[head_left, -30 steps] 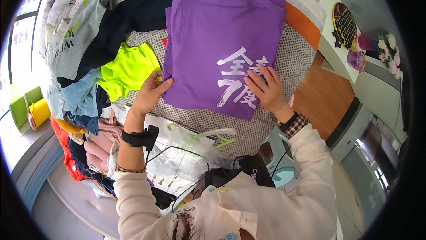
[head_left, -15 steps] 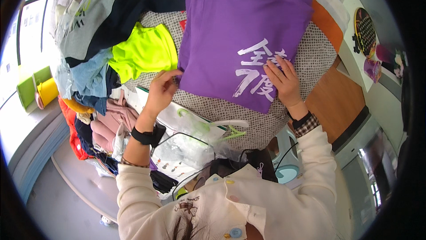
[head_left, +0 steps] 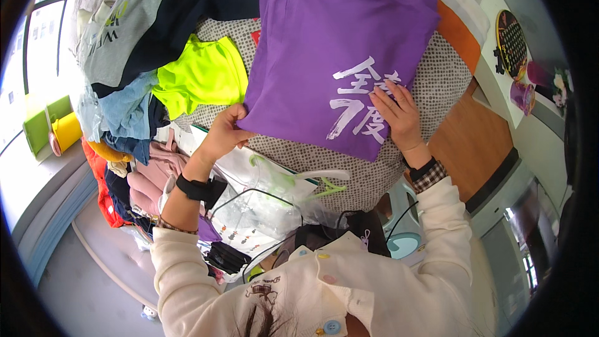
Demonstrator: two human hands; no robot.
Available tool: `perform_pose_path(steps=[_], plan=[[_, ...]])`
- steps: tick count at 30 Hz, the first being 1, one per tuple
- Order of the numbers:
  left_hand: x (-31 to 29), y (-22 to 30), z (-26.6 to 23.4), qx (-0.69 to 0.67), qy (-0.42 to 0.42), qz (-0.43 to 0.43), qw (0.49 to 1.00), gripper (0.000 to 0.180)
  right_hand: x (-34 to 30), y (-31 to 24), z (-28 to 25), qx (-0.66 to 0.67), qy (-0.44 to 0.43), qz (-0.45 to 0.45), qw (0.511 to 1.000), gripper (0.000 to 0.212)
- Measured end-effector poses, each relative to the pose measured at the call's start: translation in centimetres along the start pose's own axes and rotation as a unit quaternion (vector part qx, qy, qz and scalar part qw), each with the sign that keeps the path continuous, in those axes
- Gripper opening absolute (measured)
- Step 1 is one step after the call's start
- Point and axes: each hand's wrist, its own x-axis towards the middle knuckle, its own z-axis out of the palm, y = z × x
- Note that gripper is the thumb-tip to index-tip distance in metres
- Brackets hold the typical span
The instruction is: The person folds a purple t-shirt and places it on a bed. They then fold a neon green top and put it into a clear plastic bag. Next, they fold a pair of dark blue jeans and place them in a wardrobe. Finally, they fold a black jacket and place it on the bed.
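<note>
A purple garment [head_left: 331, 31] with white printed lettering lies folded on a grey dotted cloth surface [head_left: 362, 187]. At its near left corner my left hand [head_left: 228, 130] pinches the fabric between thumb and fingers, drawing the corner out. My right hand [head_left: 398, 112] rests flat on the garment's right side, over part of the lettering, with its fingers stretched out. Left of the purple cloth lies a neon yellow garment [head_left: 203, 75], close to my left hand.
Grey and black clothes [head_left: 131, 38] and blue denim [head_left: 128, 109] pile up at the left. An orange cloth [head_left: 455, 38] lies beyond the purple one. Clear plastic wrapping [head_left: 268, 193] and a green hanger [head_left: 327, 187] lie near me. A white ledge [head_left: 493, 56] stands right.
My left hand has closed on the garment's near left corner and pulled it outward, to the left and slightly toward me. The right hand has stayed nearly in place.
</note>
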Motion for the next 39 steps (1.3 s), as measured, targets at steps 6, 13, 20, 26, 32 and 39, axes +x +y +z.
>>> perform_pose_path(steps=[6,13,20,26,32,39], plan=[[0.0,0.3,-0.7,0.303,0.296,0.245,0.872,0.042,-0.1,0.2,0.3,-0.003,0.009,-0.002,1.000,0.028],[5.4,5.9,-0.4,0.691,0.178,0.533,0.454,0.048,0.0,-0.3,-0.1,-0.038,0.004,-0.026,0.999,0.030],[6.0,11.0,0.3,0.678,-0.082,0.486,0.546,0.054,0.8,0.9,-1.6,0.121,-0.094,0.023,0.988,0.035],[7.2,16.6,0.7,0.389,-0.039,0.283,0.876,0.032,4.1,5.8,-4.2,0.733,-0.025,0.084,0.674,0.036],[12.0,16.5,5.1,0.054,0.101,0.289,0.950,0.030,6.6,5.5,-3.1,0.389,0.203,0.429,0.790,0.034],[13.4,13.1,6.9,0.136,0.350,0.401,0.836,0.024,6.4,3.3,0.5,0.279,0.334,0.486,0.758,0.028]])
